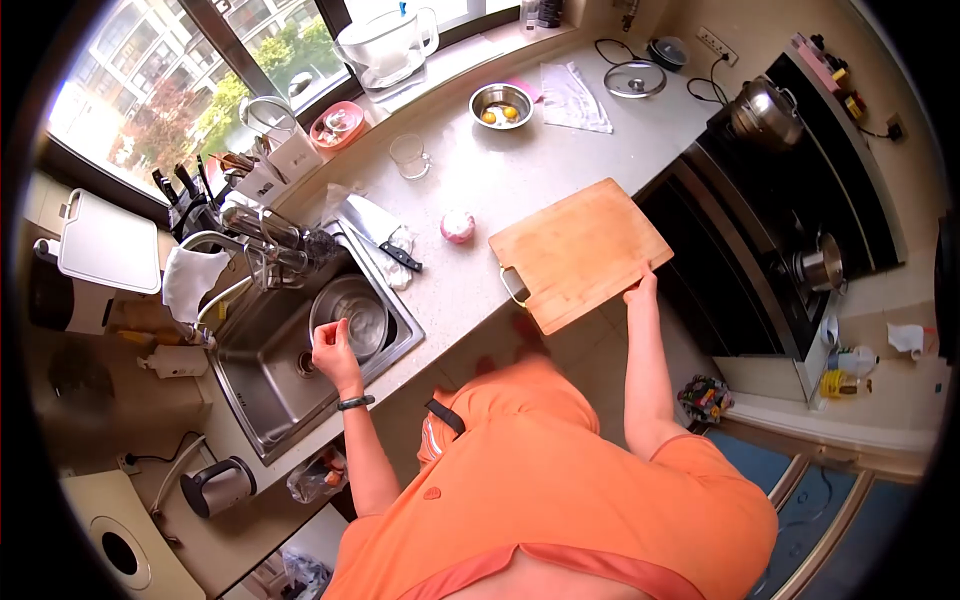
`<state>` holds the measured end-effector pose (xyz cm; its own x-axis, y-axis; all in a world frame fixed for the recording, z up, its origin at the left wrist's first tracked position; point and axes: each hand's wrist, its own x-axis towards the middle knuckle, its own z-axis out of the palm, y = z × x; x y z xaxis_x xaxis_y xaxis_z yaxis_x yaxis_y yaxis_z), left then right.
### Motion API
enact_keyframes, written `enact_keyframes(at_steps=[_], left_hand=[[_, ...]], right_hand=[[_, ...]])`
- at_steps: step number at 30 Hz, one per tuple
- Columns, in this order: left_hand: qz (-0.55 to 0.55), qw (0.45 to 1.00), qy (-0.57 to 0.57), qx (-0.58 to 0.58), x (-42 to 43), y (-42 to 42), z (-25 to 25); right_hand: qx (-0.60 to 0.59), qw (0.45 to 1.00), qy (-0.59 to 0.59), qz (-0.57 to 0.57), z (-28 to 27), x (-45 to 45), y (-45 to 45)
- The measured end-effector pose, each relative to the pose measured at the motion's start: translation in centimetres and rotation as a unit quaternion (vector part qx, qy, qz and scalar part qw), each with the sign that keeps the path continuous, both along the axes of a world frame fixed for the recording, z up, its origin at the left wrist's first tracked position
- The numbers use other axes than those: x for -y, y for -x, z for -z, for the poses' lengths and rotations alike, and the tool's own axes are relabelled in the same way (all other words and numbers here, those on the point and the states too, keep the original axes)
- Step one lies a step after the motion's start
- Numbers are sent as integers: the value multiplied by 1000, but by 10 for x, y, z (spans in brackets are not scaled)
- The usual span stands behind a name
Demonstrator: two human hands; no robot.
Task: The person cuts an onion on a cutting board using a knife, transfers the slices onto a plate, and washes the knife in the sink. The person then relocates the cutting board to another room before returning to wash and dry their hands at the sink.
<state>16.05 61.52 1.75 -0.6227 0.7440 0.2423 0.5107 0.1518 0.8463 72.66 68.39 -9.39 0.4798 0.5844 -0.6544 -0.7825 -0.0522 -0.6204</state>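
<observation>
My right hand grips the near right corner of a wooden cutting board. The board is tilted over the counter's front edge, its metal handle at the left corner. Above the sink, my left hand is closed with its fingers curled together, and nothing shows in it. Beneath and beside that hand, a metal bowl sits in the sink. A purple-and-white onion lies on the counter left of the board. Near it rests a kitchen knife with a black handle, next to a crumpled white wrapper.
At the back of the counter are a steel bowl with egg yolks, a white cloth, a glass mug and a pot lid. A knife block stands behind the sink. Pots stand on the stove to the right.
</observation>
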Motion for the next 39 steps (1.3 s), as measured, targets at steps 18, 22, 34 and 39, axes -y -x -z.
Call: enact_keyframes(at_steps=[18,22,34,39], left_hand=[[-135,987,39,73,-33,-73,9],[-142,989,27,16,-31,-78,17],[139,918,132,-348,-68,-121,-5],[422,875,72,-226,-61,-251,20]], right_hand=[[79,989,54,-116,92,-159,-43],[222,923,229,-216,70,-153,-41],[280,883,265,-269,101,-73,-86],[216,901,327,-187,192,-23,-170]])
